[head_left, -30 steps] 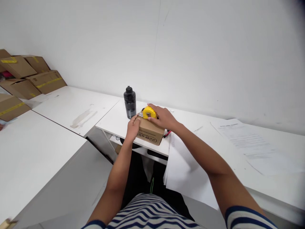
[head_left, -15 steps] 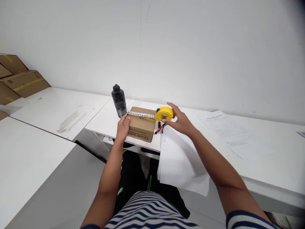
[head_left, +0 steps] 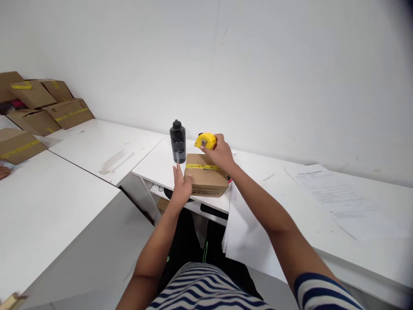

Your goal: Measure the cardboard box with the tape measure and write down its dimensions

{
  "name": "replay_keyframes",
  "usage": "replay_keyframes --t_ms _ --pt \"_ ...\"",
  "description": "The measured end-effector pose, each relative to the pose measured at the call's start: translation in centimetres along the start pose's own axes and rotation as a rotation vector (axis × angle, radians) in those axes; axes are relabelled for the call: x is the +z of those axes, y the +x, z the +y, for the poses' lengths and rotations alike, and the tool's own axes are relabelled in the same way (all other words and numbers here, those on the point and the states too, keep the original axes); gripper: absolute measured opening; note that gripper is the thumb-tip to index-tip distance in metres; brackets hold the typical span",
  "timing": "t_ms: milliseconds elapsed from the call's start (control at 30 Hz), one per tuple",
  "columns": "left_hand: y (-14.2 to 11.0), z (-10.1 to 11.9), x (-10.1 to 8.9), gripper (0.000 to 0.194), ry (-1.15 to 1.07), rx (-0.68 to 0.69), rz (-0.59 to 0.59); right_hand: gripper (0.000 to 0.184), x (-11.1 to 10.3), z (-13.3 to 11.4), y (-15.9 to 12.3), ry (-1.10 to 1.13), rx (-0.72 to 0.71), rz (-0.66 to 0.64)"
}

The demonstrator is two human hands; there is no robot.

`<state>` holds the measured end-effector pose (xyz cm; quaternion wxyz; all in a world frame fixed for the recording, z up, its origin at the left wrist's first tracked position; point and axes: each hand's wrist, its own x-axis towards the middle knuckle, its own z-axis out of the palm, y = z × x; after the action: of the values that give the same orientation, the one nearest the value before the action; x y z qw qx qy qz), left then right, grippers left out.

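Observation:
A small brown cardboard box (head_left: 206, 181) with a yellow tape strip on top stands near the front edge of a small white table (head_left: 155, 163). My left hand (head_left: 182, 186) rests against the box's left side, fingers stretched along it. My right hand (head_left: 219, 154) holds a yellow tape measure (head_left: 205, 141) lifted just above the box's far edge, fingers wrapped round its case. No blade shows pulled out.
A black water bottle (head_left: 177, 141) stands just left of the box. White paper sheets (head_left: 248, 232) overhang the table edge on the right, and printed pages (head_left: 332, 189) lie farther right. Several cardboard boxes (head_left: 38, 107) are stacked at the far left on white tables.
Half a second ago the tape blade was stretched across the box top. Now it is retracted, and my right hand has lifted the tape measure back over the box's far edge.

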<state>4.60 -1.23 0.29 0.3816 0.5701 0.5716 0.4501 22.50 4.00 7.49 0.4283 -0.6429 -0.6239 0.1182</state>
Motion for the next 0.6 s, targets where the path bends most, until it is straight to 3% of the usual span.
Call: replay_keyframes --t_ms 67,133,200,300,367,433,500,600 --pt "0.9 0.3 -0.6 0.083 0.019 0.062 0.045 0.058 -0.4 0.3 -0.3 0.018 0.052 0.01" --pt "3.4 0.8 -0.9 0.076 -0.029 0.142 0.062 0.056 -0.6 0.4 -0.6 -0.002 0.063 -0.002" --pt "6.5 1.3 -0.6 0.062 -0.145 0.193 -0.026 0.054 -0.3 0.4 -0.8 -0.053 0.051 -0.005" --pt "9.7 1.5 0.6 0.053 -0.293 0.075 -0.23 0.056 0.2 0.5 -0.6 -0.133 0.059 -0.008" --pt "10.2 1.1 1.0 0.048 -0.32 -0.014 -0.284 0.062 0.3 0.5 -0.5 -0.17 0.061 -0.025" --pt "9.9 0.6 0.8 0.043 -0.278 -0.044 -0.265 0.07 0.2 0.3 -0.6 -0.212 0.014 -0.054" --pt "9.5 0.2 0.1 0.041 -0.204 -0.026 -0.264 0.073 0.0 -0.1 -0.9 -0.28 -0.07 -0.093" --pt "9.6 0.3 -0.7 0.052 -0.161 0.051 -0.363 0.064 -0.1 -0.7 -1.7 -0.391 -0.196 -0.164"
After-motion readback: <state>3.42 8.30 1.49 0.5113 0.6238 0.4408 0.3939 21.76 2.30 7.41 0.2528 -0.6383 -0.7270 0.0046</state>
